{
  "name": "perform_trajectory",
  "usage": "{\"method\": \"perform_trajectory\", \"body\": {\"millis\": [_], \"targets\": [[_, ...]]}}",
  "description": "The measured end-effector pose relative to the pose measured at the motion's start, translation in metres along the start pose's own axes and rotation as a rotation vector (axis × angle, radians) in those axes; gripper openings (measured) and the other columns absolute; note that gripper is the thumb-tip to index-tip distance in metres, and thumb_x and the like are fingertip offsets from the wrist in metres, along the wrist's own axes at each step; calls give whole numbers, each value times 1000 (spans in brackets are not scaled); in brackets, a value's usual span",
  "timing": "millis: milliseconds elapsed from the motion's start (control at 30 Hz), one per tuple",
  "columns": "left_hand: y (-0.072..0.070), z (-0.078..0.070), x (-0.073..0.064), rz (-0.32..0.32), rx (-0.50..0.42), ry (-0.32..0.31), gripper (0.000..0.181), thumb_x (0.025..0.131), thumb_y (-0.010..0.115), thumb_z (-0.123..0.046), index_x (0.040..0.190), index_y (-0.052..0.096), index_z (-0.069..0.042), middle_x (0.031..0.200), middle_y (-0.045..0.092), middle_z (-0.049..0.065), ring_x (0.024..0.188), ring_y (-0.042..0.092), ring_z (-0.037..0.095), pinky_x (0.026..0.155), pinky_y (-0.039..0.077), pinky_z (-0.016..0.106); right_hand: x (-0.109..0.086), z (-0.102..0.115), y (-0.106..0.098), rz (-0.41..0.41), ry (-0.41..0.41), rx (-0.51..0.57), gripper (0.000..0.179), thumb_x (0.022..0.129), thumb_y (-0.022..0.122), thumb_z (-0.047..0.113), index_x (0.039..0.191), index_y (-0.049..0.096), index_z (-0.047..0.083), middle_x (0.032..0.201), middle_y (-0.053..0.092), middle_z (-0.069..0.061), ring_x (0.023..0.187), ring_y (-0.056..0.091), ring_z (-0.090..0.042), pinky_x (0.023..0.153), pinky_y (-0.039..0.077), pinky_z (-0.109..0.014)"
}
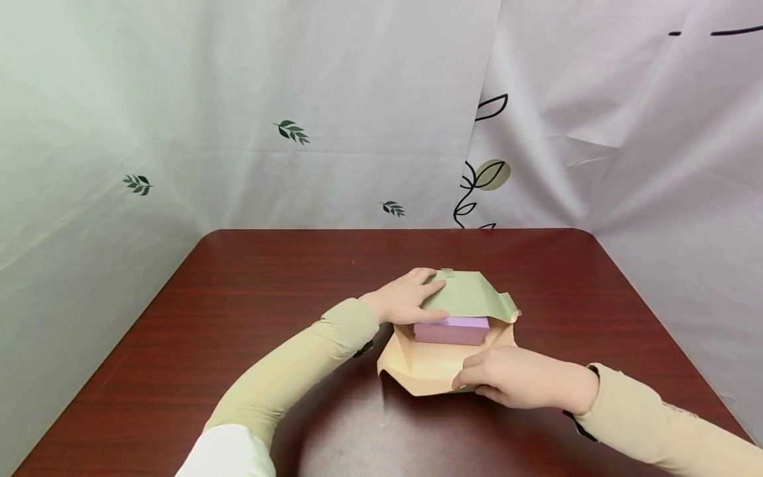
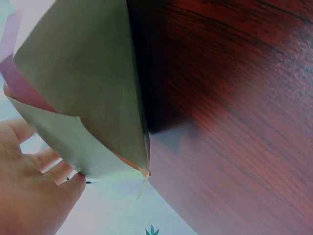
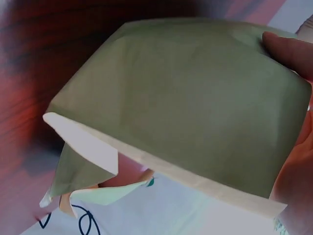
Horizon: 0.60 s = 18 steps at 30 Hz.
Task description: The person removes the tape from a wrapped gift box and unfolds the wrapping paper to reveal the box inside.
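A small purple box (image 1: 451, 333) lies inside a sheet of wrapping paper (image 1: 432, 358), cream inside and green outside. The paper's far flap (image 1: 467, 295) is folded over the back part of the box. My left hand (image 1: 408, 298) rests on that flap's left side, fingers spread, thumb by the box's top edge. At the near side, my right hand (image 1: 512, 376) pinches the paper's front edge, lifted a little off the table. In the right wrist view the thumb (image 3: 288, 51) lies against the green outer face (image 3: 186, 103). The left wrist view shows the box's purple side (image 2: 24, 90) between the paper folds.
The dark red wooden table (image 1: 286, 285) extends around the paper on all sides. White curtains (image 1: 357, 99) with leaf prints hang behind it and along both sides. A small strip of tape (image 1: 447, 272) appears on the far flap's edge.
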<state>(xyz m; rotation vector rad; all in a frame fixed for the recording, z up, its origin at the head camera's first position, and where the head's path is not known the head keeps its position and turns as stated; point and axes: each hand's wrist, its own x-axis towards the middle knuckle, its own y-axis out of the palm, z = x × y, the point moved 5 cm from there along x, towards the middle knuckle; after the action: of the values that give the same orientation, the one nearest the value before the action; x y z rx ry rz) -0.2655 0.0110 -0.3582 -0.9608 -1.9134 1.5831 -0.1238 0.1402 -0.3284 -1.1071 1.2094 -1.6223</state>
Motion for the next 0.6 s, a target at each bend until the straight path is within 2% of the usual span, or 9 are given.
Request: {"method": "perform_trajectory", "body": {"millis": [167,333,600], "targets": [[1,0,0,7,-6,-8,76,90,50,-56,149,30,-13,152,25,12,142,23,23,113,27,32,-3,6,10,32,-16,-21,33,72,76,0,96,66,21,82,60,14,74,54,6,67,40,-6],[2,1,1,13,-2,-13,77,89,51,-57,150,29,-13,152,24,11,142,22,22,113,26,32,-5,14,22,50,-62,-11,34,71,75,-1,94,65,22,83,60,15,78,58,5,70,42,-6],[5,2,1,9,1,-9,78,89,51,-57,150,29,-13,152,24,10,142,21,22,114,26,31,-11,20,37,43,-94,-24,39,66,76,-1,95,66,23,86,59,14,83,58,4,73,42,-5]]}}
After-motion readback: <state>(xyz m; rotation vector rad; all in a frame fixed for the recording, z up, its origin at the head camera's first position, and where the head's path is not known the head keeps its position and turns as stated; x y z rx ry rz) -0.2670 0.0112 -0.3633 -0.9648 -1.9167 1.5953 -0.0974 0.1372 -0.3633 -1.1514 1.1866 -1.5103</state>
